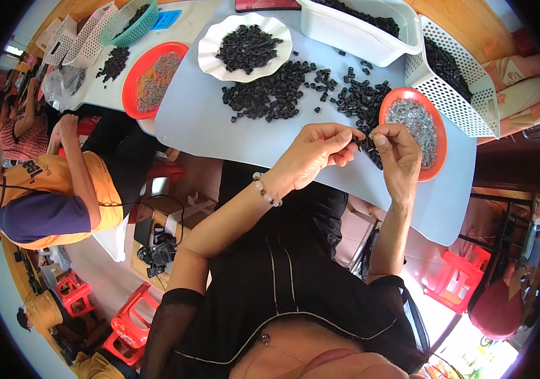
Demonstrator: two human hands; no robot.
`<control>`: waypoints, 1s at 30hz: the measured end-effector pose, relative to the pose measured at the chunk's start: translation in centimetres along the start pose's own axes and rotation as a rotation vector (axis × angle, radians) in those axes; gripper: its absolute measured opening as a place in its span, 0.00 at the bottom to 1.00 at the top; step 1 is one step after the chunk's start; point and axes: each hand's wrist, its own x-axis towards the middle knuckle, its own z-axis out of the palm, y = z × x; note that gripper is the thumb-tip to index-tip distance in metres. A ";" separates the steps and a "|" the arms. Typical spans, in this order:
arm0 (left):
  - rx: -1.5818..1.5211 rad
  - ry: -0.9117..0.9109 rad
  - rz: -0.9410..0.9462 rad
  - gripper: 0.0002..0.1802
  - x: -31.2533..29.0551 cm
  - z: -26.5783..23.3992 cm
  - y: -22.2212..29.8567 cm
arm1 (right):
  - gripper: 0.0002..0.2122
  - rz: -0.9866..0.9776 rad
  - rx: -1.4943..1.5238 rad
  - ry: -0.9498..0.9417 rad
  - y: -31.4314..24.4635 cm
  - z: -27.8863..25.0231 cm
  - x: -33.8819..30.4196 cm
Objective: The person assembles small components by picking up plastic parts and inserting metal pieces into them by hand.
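Observation:
Both my hands are raised over the near edge of the light blue table, their fingertips almost meeting. My left hand (320, 150), with a beaded bracelet at its wrist, pinches a small black plastic piece (362, 144) between thumb and forefinger. Opposite it, my right hand (401, 158) is closed in a pinch; whatever it holds is too small to make out. Just beyond the fingers lie loose black plastic pieces (270, 95) in a spread pile. An orange-red plate (439, 155) of small silvery metal parts stands beside my right hand.
A white scalloped plate (208, 62) of black pieces sits at the far left. A white tub (358, 36) and a white perforated basket (447, 101) hold more. Left, a person in a yellow top (61, 189) sits by another table with a red plate (130, 88). Red stools (134, 316) stand behind.

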 end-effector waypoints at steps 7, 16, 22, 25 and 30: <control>0.122 0.110 0.190 0.11 -3.6 -0.5 0.1 | 0.04 -0.093 -0.036 -0.053 0.2 2.5 -1.5; 0.145 0.150 0.346 0.10 -4.8 -1.9 -0.7 | 0.05 -0.218 -0.222 -0.031 -0.7 5.4 -2.1; 0.137 0.184 0.335 0.10 -5.5 -2.9 -0.5 | 0.06 -0.269 -0.343 -0.022 -1.1 6.9 -2.1; 0.118 0.194 0.336 0.09 -5.7 -3.6 -0.7 | 0.06 -0.299 -0.391 -0.037 -1.3 7.4 -2.1; 0.112 0.191 0.379 0.08 -6.3 -4.4 -0.6 | 0.05 -0.320 -0.441 -0.035 -2.1 8.3 -1.9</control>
